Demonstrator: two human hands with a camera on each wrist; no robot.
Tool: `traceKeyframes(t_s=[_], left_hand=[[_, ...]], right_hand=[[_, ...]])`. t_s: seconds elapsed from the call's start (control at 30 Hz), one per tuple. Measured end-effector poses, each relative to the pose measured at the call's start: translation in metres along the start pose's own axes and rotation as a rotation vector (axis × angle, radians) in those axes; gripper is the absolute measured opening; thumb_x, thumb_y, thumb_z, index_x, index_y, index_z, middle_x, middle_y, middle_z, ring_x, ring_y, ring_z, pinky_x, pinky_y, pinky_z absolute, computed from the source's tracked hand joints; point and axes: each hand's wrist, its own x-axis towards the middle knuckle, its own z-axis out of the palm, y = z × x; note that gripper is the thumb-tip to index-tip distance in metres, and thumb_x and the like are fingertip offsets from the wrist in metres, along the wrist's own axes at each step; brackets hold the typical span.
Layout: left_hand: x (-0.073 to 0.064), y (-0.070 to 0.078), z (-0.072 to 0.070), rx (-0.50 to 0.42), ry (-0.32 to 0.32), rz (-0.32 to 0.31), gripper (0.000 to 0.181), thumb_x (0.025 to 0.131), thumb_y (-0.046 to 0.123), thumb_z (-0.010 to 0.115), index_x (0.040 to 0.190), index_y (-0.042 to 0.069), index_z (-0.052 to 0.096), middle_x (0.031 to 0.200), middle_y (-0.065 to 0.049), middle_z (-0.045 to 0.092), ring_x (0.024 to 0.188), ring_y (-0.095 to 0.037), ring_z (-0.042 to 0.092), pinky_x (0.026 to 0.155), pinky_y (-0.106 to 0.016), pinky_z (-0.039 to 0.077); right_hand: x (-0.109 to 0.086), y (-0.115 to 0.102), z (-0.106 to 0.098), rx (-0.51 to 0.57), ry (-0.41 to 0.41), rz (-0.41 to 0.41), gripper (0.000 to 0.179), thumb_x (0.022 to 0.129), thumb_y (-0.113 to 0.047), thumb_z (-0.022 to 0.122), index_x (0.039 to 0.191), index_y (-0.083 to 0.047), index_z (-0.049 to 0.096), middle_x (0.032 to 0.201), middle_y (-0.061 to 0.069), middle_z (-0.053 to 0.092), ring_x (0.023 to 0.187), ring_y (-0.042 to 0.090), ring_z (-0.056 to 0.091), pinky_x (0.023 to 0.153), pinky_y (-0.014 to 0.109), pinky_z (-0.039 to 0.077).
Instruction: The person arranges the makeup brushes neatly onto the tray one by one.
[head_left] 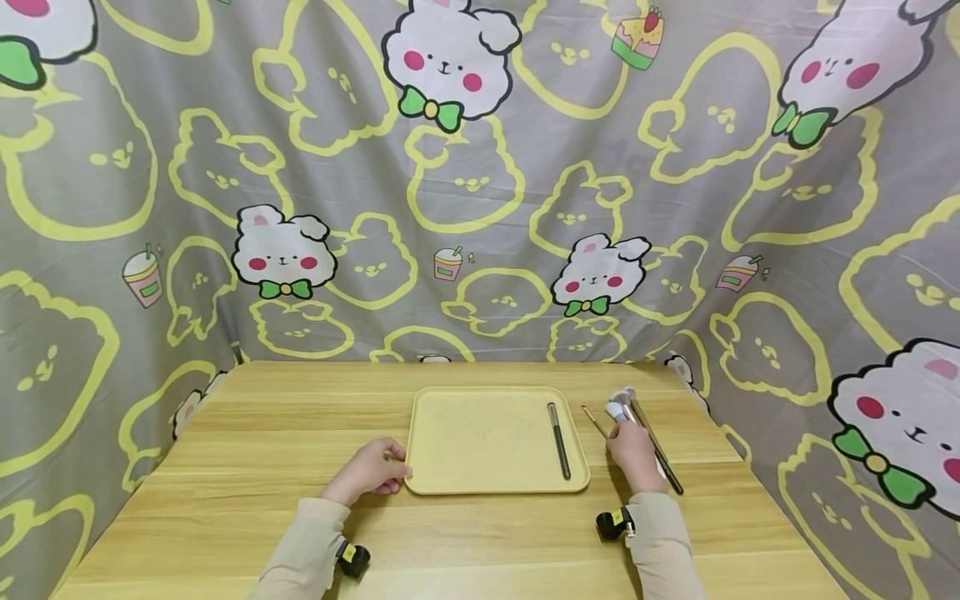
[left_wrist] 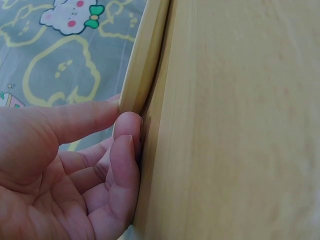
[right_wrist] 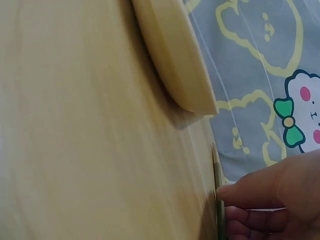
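A yellow tray lies on the table, with a dark-handled makeup brush on its right side. My left hand grips the tray's left edge near the front corner. In the left wrist view, the thumb lies against the rim and the curled fingers touch the side below. To the right of the tray, my right hand pinches a thin brush, which lies low at the table in the right wrist view. Several larger makeup brushes lie beside and partly under that hand.
The wooden table is backed and flanked by a grey curtain with rabbit prints. Black wrist cameras are strapped to both sleeves. The tray's raised rim stands left of the right hand.
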Motion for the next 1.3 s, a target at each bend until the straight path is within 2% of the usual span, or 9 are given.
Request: traceKeyframes(t_s=[0.1,0.2,0.4,0.5,0.67,1.3], left_hand=[[-0.0001,-0.0001,-0.0001,0.003,-0.001,0.001,0.027,0.085,0.005,0.071,0.106,-0.003,0.056,0.070,-0.009,0.063,0.056,-0.014,0.058,0.050,-0.026,0.051],[0.0000,0.0000,0.0000,0.005,-0.001,-0.002,0.027,0.085,0.006,0.071,0.106,-0.002,0.056,0.071,-0.009,0.063,0.057,-0.015,0.058,0.050,-0.026,0.051],[0.0010,0.0001,0.0003,0.006,0.001,-0.012,0.026,0.085,0.006,0.072,0.105,-0.002,0.056,0.071,-0.009,0.063,0.057,-0.015,0.057,0.050,-0.026,0.050],[0.0016,0.0001,0.0007,0.008,0.006,-0.020,0.025,0.085,0.005,0.072,0.104,-0.001,0.056,0.070,-0.009,0.063,0.056,-0.015,0.057,0.050,-0.026,0.050],[0.0015,0.0000,0.0007,0.009,0.009,-0.022,0.026,0.085,0.005,0.072,0.105,-0.001,0.057,0.070,-0.009,0.063,0.055,-0.014,0.057,0.049,-0.026,0.049],[0.0001,0.0003,-0.0003,0.005,0.008,-0.016,0.026,0.085,0.006,0.072,0.106,-0.001,0.057,0.071,-0.009,0.063,0.055,-0.014,0.057,0.050,-0.026,0.050]], right_hand=[[-0.0003,-0.0009,0.0002,0.000,0.005,0.005,0.032,0.080,0.004,0.050,0.057,-0.013,0.035,0.055,-0.001,0.030,0.051,0.015,0.031,0.048,0.027,0.027],[-0.0016,-0.0021,-0.0009,-0.002,0.002,0.009,0.032,0.079,0.004,0.051,0.057,-0.014,0.035,0.054,-0.001,0.030,0.051,0.014,0.031,0.048,0.027,0.027],[-0.0031,-0.0035,-0.0031,-0.031,-0.024,0.013,0.025,0.079,-0.001,0.060,0.061,-0.009,0.045,0.058,0.004,0.045,0.054,0.019,0.044,0.050,0.030,0.035],[-0.0025,-0.0035,-0.0021,-0.058,-0.030,0.011,0.026,0.078,-0.005,0.065,0.060,-0.008,0.046,0.059,0.005,0.048,0.056,0.021,0.046,0.052,0.032,0.037],[-0.0017,-0.0036,0.0014,-0.071,-0.036,0.018,0.033,0.077,-0.008,0.069,0.056,-0.010,0.043,0.055,0.003,0.044,0.055,0.021,0.045,0.051,0.033,0.037],[-0.0009,-0.0039,0.0037,-0.045,-0.017,0.030,0.033,0.074,-0.010,0.067,0.055,-0.012,0.040,0.053,0.000,0.038,0.052,0.018,0.041,0.049,0.029,0.033]])
